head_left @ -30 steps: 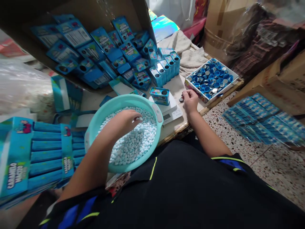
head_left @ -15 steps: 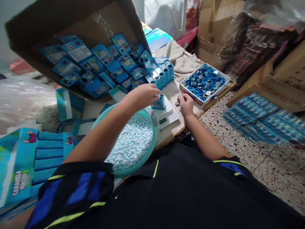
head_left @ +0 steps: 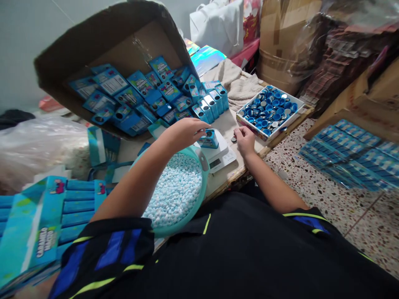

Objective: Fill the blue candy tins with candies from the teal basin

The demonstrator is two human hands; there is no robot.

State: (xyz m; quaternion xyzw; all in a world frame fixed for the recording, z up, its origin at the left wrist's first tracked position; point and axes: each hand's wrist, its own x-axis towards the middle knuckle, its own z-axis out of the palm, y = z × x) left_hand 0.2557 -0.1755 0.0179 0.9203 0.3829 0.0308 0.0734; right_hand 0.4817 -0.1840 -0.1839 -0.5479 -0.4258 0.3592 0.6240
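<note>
Left hand half-closed, fingertips hiding the top of a small blue rectangular candy tin upright on a white digital scale; right hand loosely curled beside a small round lid, grip unclear.

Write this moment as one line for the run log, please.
left hand: at blue tin on digital scale | right hand: by small round lid | nearby: tray of blue lids
</note>
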